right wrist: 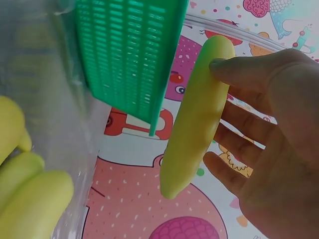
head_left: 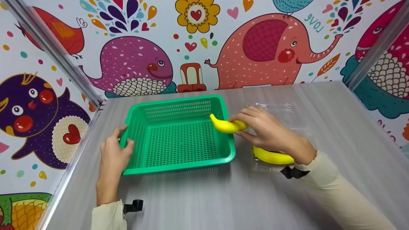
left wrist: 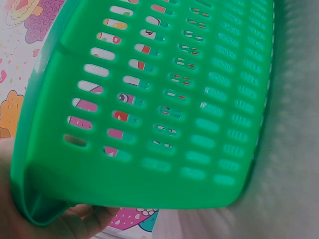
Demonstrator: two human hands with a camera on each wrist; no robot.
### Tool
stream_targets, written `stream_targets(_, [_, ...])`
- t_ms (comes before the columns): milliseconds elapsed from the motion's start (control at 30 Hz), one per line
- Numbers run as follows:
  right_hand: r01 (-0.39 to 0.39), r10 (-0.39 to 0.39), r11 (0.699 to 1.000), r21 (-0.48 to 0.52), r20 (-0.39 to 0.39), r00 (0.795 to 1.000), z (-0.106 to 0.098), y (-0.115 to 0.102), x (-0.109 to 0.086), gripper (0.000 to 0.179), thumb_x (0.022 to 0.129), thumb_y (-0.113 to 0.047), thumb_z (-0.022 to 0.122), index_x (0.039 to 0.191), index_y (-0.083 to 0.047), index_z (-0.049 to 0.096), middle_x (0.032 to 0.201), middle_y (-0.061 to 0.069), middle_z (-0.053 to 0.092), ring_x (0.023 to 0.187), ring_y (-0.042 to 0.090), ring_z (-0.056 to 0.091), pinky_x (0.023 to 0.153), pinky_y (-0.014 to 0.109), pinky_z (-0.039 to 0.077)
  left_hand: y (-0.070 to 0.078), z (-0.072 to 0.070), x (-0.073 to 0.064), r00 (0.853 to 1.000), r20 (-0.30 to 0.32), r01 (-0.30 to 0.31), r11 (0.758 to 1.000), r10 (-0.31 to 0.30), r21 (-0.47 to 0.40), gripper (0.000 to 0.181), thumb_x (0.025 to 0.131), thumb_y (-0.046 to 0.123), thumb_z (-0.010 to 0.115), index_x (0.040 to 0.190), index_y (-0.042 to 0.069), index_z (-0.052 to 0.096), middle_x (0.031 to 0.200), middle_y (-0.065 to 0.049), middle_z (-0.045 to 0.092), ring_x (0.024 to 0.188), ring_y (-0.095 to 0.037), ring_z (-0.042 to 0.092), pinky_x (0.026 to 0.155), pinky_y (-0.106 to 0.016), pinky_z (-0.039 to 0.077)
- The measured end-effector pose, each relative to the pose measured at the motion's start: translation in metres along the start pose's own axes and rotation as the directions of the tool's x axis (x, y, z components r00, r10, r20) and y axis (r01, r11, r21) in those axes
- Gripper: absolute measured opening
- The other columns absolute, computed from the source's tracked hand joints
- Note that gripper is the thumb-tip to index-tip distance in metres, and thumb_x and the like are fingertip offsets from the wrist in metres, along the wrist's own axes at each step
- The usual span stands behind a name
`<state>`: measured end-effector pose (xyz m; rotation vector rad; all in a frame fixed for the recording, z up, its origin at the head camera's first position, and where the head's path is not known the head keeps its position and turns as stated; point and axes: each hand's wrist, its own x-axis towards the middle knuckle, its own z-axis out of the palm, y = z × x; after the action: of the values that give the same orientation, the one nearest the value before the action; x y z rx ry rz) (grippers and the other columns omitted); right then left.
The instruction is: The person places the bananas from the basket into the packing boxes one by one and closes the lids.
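Note:
My left hand [head_left: 113, 156] grips the left rim of a green plastic basket [head_left: 179, 165], thumb inside the wall and fingers outside. The basket has slotted walls, and nothing lies on its visible floor. A yellow banana [head_left: 226, 126] is pinched in my right hand [head_left: 271, 131], its tip over the basket's right rim. Under the right forearm another banana [head_left: 273, 157] lies in a clear plastic container [head_left: 257, 166], partly hidden by the hand. The right wrist view shows several bananas [right wrist: 37, 204] in that container, and the thumb pressing the held banana [right wrist: 197, 119].
The container's clear lid [head_left: 281, 113] lies folded back behind it on the grey table [head_left: 191, 201]. Walls with cartoon animals [head_left: 137, 60] close off the back and sides, with metal posts [head_left: 68, 59] at the corners.

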<state>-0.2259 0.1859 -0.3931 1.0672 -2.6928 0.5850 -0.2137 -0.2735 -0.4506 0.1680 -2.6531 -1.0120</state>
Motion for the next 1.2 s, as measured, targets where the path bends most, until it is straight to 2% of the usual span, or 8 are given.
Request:
stream_targets(233, [-0.029, 0.030, 0.999, 0.023, -0.006, 1.000, -0.009, 0.009, -0.018, 0.044, 0.094, -0.019, 0.084, 0.136, -0.016, 0.071, 0.129, 0.000, 0.072, 0.120, 0.021, 0.064, 0.103, 0.047, 0.057, 0.001, 0.001, -0.001, 1.000, -0.002, -0.003, 1.000, 0.003, 0.016, 0.053, 0.103, 0.009, 0.064, 0.155, 0.008, 0.058, 0.143, -0.030, 0.067, 0.118, -0.044, 0.072, 0.089, -0.054, 0.056])
stream_targets(400, [-0.046, 0.046, 0.999, 0.018, -0.014, 0.999, -0.015, 0.015, -0.029, 0.044, 0.094, -0.018, 0.085, 0.136, -0.017, 0.070, 0.131, -0.001, 0.072, 0.119, 0.020, 0.065, 0.102, 0.047, 0.059, 0.001, 0.001, -0.001, 1.000, 0.006, 0.005, 1.000, -0.005, 0.019, 0.053, 0.104, 0.010, 0.063, 0.156, 0.009, 0.057, 0.144, -0.028, 0.067, 0.118, -0.043, 0.072, 0.089, -0.053, 0.056])
stream_targets(533, [-0.068, 0.068, 0.998, 0.007, -0.010, 0.998, -0.016, 0.017, -0.040, 0.044, 0.092, -0.018, 0.087, 0.134, -0.018, 0.071, 0.128, -0.001, 0.072, 0.114, 0.017, 0.064, 0.095, 0.043, 0.061, 0.001, 0.002, -0.001, 1.000, 0.004, 0.001, 1.000, -0.001, 0.012, 0.053, 0.103, 0.009, 0.063, 0.156, 0.008, 0.057, 0.144, -0.029, 0.067, 0.121, -0.044, 0.071, 0.091, -0.054, 0.056])
stream_targets(633, [-0.094, 0.094, 0.996, -0.001, 0.005, 0.996, -0.014, 0.019, -0.048, 0.044, 0.091, -0.017, 0.088, 0.132, -0.019, 0.072, 0.124, -0.003, 0.072, 0.109, 0.014, 0.063, 0.090, 0.039, 0.062, 0.001, 0.002, -0.001, 1.000, 0.009, 0.001, 1.000, -0.001, 0.001, 0.053, 0.103, 0.008, 0.063, 0.156, 0.007, 0.057, 0.145, -0.030, 0.066, 0.127, -0.046, 0.068, 0.097, -0.059, 0.056])
stream_targets(767, [-0.132, 0.132, 0.991, -0.009, 0.031, 0.991, -0.013, 0.022, -0.061, 0.043, 0.091, -0.019, 0.088, 0.131, -0.022, 0.072, 0.118, -0.005, 0.071, 0.105, 0.010, 0.061, 0.086, 0.037, 0.062, 0.000, 0.002, 0.000, 1.000, -0.006, -0.009, 1.000, 0.009, 0.005, 0.052, 0.102, 0.007, 0.063, 0.154, 0.007, 0.059, 0.142, -0.029, 0.068, 0.123, -0.046, 0.069, 0.097, -0.060, 0.056])
stream_targets(867, [-0.144, 0.145, 0.989, -0.011, 0.042, 0.989, -0.013, 0.025, -0.069, 0.042, 0.092, -0.022, 0.087, 0.132, -0.023, 0.072, 0.116, -0.007, 0.070, 0.102, 0.008, 0.060, 0.085, 0.035, 0.061, 0.000, 0.002, 0.000, 1.000, -0.012, -0.011, 1.000, 0.012, 0.010, 0.052, 0.102, 0.007, 0.063, 0.154, 0.006, 0.059, 0.141, -0.029, 0.069, 0.121, -0.046, 0.071, 0.095, -0.059, 0.057])
stream_targets(967, [-0.155, 0.156, 0.988, -0.018, 0.048, 0.987, -0.012, 0.028, -0.077, 0.043, 0.092, -0.024, 0.088, 0.132, -0.022, 0.073, 0.117, -0.008, 0.071, 0.102, 0.008, 0.060, 0.086, 0.036, 0.062, 0.001, 0.001, 0.000, 1.000, 0.001, 0.002, 1.000, -0.002, 0.008, 0.052, 0.103, 0.008, 0.063, 0.155, 0.007, 0.058, 0.143, -0.030, 0.067, 0.127, -0.047, 0.069, 0.099, -0.061, 0.056])
stream_targets(1200, [-0.213, 0.215, 0.976, -0.036, 0.081, 0.973, -0.007, 0.031, -0.095, 0.044, 0.090, -0.024, 0.090, 0.131, -0.020, 0.074, 0.125, -0.003, 0.074, 0.108, 0.014, 0.065, 0.092, 0.043, 0.064, 0.001, 0.000, 0.001, 1.000, 0.011, 0.024, 1.000, -0.024, 0.017, 0.053, 0.104, 0.009, 0.062, 0.157, 0.008, 0.056, 0.146, -0.029, 0.066, 0.128, -0.045, 0.068, 0.101, -0.059, 0.056])
